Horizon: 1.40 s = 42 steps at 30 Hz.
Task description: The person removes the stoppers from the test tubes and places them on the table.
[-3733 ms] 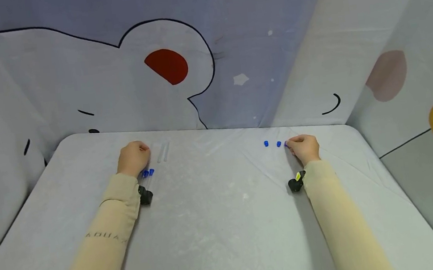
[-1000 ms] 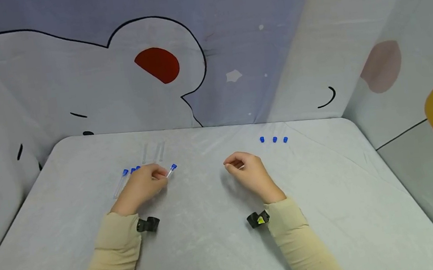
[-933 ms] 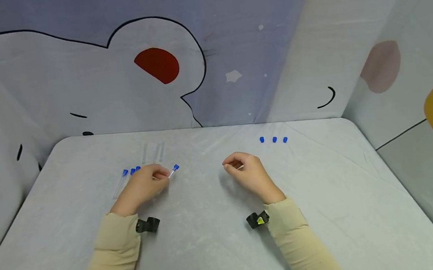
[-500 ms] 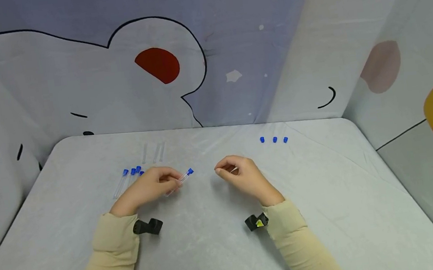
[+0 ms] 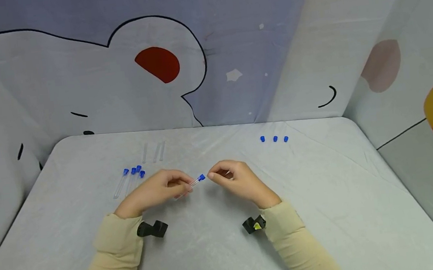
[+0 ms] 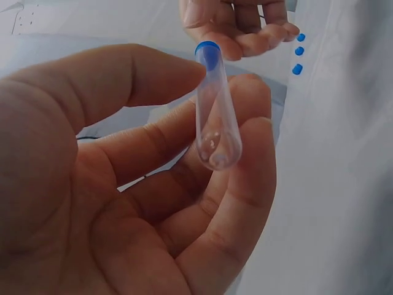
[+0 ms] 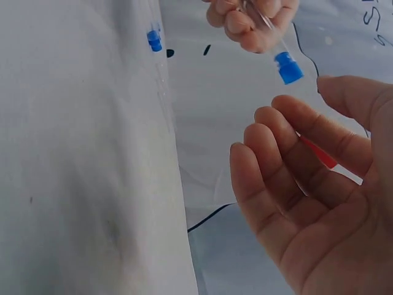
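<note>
My left hand [image 5: 160, 188] pinches a clear test tube [image 6: 215, 117] between thumb and fingers. The tube is tilted, and its blue cap [image 7: 288, 69] points toward my right hand [image 5: 238, 182]. In the right wrist view that hand has its fingers gently bent, the thumb apart from them, and nothing between them. A small gap separates its fingertips from the cap. To the left of my left hand lie several blue-capped test tubes [image 5: 120, 183], partly hidden by the hand.
Three clear tubes without blue caps [image 5: 162, 151] lie near the back left of the white-covered table [image 5: 214, 252]. Three loose blue caps [image 5: 275, 138] stand in a row at the back right. A printed cloth wall [image 5: 237, 38] rises behind the table.
My right hand has left the blue caps and come to the middle. My left hand has brought the capped tube rightward from the others, and the two hands have drawn close together.
</note>
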Tool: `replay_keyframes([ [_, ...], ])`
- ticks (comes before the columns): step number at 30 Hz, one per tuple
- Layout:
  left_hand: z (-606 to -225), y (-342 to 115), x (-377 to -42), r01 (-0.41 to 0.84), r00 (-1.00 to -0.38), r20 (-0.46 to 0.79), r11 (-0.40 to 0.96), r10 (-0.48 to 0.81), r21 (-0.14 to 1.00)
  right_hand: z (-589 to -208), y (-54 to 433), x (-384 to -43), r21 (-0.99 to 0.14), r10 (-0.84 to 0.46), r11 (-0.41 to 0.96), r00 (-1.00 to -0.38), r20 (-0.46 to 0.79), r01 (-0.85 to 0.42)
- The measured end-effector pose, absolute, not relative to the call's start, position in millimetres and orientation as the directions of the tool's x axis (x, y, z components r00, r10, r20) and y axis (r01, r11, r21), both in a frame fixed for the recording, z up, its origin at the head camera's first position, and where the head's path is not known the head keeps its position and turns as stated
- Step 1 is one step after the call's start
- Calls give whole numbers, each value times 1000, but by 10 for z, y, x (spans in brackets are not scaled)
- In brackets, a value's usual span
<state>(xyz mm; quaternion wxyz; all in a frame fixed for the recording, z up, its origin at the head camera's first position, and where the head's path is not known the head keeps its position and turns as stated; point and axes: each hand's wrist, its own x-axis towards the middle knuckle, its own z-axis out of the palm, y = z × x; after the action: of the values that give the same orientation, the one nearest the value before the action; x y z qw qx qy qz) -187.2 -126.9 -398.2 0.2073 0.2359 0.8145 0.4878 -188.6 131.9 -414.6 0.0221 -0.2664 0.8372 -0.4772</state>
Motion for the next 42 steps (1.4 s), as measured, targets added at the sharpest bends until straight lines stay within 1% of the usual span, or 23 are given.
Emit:
replay_keyframes([
  [8, -3953, -1236, -1844, 193, -783, -97, 389, 614, 901, -4139, 1275, -1859, -821, -515, 385, -836, 189, -422],
  [15, -3940, -1226, -1836, 202, -778, -97, 394, 620, 897, -4157, 1269, -1851, -844, -499, 342, -841, 209, -413],
  [21, -3938, -1233, -1839, 234, -771, -87, 407, 631, 883, -4150, 1272, -1840, -850, -497, 325, -839, 220, -415],
  [30, -3934, -1251, -1835, 281, -770, -47, 404, 637, 871, -4154, 1289, -1839, -887, -501, 270, -842, 202, -374],
  [42, -3923, -1249, -1829, 309, -770, -30, 414, 637, 856, -4146, 1293, -1831, -902, -506, 249, -841, 190, -353],
])
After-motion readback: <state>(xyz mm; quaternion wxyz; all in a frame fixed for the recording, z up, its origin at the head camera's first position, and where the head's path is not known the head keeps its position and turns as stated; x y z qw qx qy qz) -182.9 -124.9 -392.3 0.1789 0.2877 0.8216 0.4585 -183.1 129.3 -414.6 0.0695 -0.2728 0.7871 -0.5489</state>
